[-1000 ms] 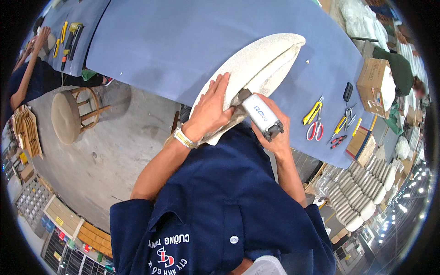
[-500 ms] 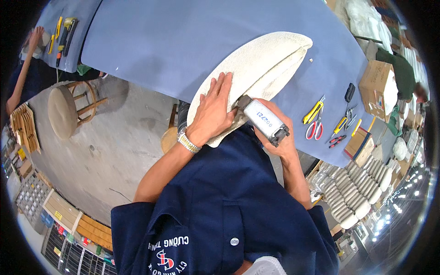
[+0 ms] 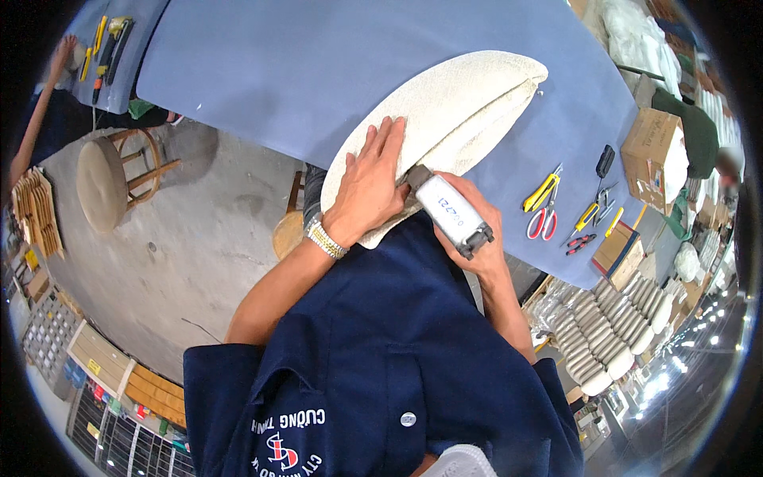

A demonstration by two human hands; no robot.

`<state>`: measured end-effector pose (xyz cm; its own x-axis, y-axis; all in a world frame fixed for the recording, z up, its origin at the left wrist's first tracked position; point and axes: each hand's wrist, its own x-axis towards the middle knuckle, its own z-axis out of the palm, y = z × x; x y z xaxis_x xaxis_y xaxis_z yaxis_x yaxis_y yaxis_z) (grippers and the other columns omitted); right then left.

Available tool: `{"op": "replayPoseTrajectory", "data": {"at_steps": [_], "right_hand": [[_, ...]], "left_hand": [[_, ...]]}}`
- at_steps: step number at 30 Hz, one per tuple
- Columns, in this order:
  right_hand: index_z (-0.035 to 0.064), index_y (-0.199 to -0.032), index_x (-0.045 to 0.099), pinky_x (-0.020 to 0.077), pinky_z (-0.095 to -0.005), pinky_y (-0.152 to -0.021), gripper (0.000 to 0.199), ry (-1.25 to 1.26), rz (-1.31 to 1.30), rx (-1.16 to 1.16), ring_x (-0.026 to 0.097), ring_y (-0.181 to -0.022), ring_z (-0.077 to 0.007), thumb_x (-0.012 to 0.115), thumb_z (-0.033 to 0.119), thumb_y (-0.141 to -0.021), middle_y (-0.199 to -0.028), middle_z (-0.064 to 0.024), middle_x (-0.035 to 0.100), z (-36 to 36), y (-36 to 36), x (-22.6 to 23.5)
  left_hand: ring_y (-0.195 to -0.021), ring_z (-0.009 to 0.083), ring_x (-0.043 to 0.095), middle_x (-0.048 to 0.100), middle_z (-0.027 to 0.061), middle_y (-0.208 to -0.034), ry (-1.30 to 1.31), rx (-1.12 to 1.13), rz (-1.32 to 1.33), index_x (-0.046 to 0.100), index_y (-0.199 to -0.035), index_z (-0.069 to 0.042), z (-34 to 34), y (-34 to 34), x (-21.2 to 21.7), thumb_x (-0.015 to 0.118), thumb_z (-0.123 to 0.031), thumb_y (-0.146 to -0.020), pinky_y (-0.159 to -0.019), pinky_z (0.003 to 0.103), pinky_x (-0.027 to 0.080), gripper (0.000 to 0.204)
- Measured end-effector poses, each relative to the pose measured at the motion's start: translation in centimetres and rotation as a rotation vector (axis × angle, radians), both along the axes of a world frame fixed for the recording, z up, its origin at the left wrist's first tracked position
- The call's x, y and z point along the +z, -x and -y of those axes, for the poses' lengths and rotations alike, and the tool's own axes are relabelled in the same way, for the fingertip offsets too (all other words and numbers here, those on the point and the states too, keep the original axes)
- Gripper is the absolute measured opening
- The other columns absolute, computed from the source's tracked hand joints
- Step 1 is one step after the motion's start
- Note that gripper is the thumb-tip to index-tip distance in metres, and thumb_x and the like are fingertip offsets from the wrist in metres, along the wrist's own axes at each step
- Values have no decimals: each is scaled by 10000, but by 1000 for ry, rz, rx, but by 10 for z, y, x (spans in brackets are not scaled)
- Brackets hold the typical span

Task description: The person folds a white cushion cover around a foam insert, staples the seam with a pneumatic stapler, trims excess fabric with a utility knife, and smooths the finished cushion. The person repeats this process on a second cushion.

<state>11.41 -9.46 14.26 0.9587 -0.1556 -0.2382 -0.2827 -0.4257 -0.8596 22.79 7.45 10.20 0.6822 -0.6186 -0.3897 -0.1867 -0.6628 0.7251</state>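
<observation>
Left hand (image 3: 367, 184) lies flat on cream cushion (image 3: 449, 103); right hand (image 3: 486, 242) clasps a silver tool (image 3: 450, 211).

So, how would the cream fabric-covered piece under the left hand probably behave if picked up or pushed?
The cream piece is probably fairly stiff, since it keeps its rounded outline where it overhangs the table. It is likely not very slippery, as its cover looks matte and textured.

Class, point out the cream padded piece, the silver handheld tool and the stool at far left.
Cream padded piece (image 3: 435, 118), head view: on its pale fabric face.
Silver handheld tool (image 3: 451, 209), head view: on the middle of its body.
Stool (image 3: 102, 184), head view: on its padded seat.
</observation>
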Motion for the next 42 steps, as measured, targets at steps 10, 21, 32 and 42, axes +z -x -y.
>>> {"op": "replayPoseTrajectory", "data": {"at_steps": [10, 21, 32, 42], "right_hand": [[48, -1322, 652, 539, -378, -965, 543, 45, 76, 34, 702, -1136, -367, 761, 142, -799, -1225, -197, 713, -4, 5, 7], [16, -1340, 617, 536, -345, -945, 552, 28, 35, 16, 716, -1088, -295, 698, 26, -795, -1233, -162, 705, -15, -1, 2], [13, -1360, 621, 531, -399, -1007, 604, 99, 44, 45, 694, -1155, -370, 722, 93, -769, -1275, -201, 701, -17, -5, 4], [29, -1355, 628, 547, -383, -977, 604, 73, 63, 113, 704, -1132, -356, 716, 82, -760, -1272, -171, 706, -18, 5, 0]], "left_hand": [[-1537, 445, 270, 278, 250, -1665, 41, -7, 4, 208, -1632, -69, -5, -3, -7, 734, -1, -801, -1175, 623, 354, 986], [-1582, 423, 147, 118, 268, -1707, 269, -158, -208, 157, -1666, -152, -29, -26, -12, 878, -242, -743, -1258, 578, 176, 1174], [-1551, 483, 193, 186, 304, -1677, 135, 38, -75, 148, -1645, -56, -41, 7, -22, 752, -247, -884, -1226, 586, 268, 990], [-1538, 487, 230, 225, 287, -1670, 111, 68, 11, 174, -1636, -51, -34, 19, -20, 777, -148, -843, -1170, 676, 318, 1001]]}}
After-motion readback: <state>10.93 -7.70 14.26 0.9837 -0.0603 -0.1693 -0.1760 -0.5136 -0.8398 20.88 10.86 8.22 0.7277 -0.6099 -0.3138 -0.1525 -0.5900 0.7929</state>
